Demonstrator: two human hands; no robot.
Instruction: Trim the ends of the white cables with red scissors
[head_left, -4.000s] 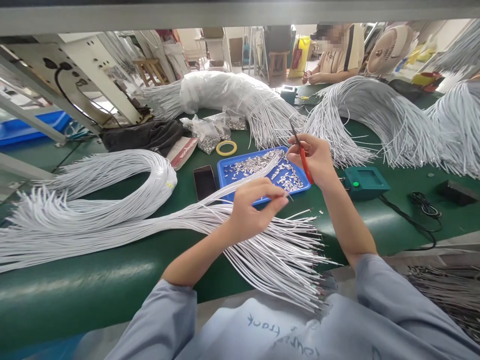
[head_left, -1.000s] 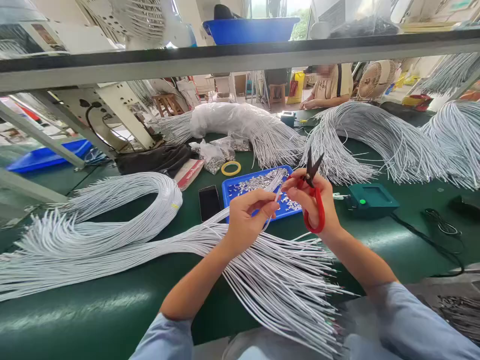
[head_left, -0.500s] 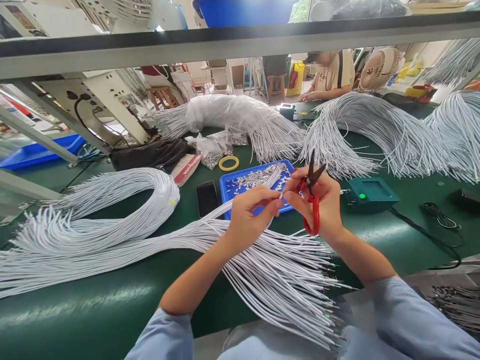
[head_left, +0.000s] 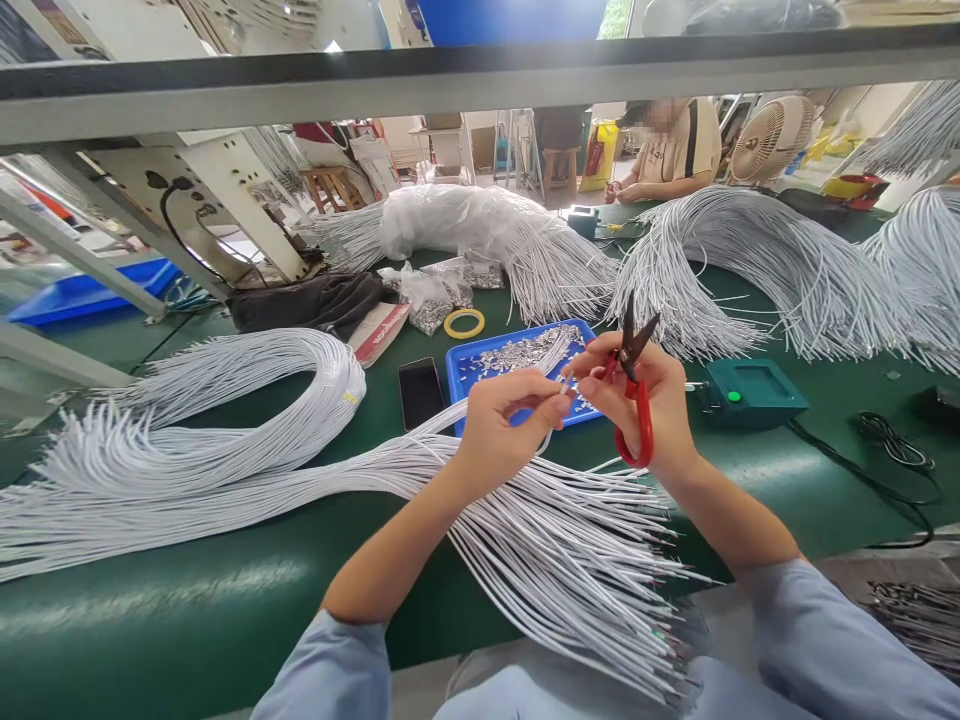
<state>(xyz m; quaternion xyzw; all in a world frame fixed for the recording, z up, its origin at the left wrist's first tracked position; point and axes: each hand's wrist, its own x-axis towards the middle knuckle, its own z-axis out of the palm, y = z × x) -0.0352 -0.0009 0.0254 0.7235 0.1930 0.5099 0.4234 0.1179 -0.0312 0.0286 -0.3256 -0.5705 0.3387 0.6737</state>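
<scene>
While L hand (head_left: 504,425) pinches wire (head_left: 562,386), R hand (head_left: 660,400) grips red scissors (head_left: 643,425); red-white pkt (head_left: 381,334) lettering blurry.

White wire (head_left: 563,386): thin, its short end pinched at the left hand's (head_left: 514,420) fingertips, close to those of the right hand (head_left: 637,395); fine detail at the tip is too small to tell. Scissors (head_left: 643,428): red handles, dark blades spread apart and pointing upward, held in the right hand.
</scene>
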